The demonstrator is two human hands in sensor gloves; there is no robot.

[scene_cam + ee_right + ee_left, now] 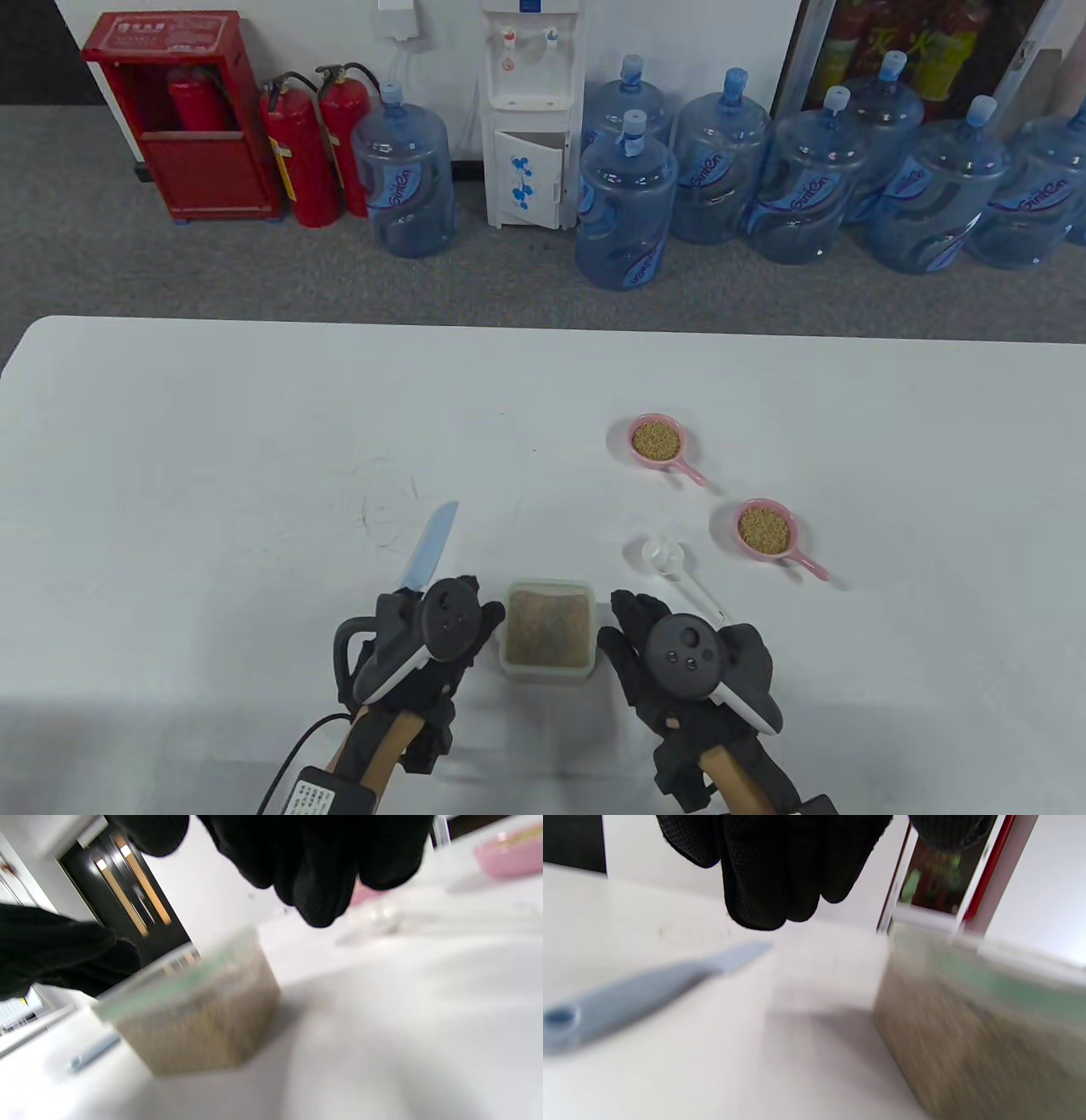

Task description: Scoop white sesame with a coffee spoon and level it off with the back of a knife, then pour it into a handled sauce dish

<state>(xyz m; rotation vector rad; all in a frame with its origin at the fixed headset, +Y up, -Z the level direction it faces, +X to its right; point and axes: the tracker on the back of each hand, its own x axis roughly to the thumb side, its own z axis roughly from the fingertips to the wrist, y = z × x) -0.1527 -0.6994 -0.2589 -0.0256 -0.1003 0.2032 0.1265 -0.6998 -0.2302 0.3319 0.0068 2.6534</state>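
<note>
left hand (424,645) released, above knife (431,543) handle | right hand (679,671) apparently relaxed, empty | sesame tub (547,632) between them | coffee spoon (670,564) at tub's 2 o'clock

Knife (431,546) handle hidden under left hand (424,649) beside the sesame container (547,632), spoon (679,570) handle end under right hand (679,671), both wrist views motion-blurred, forearms cut off at bottom edge.
</note>
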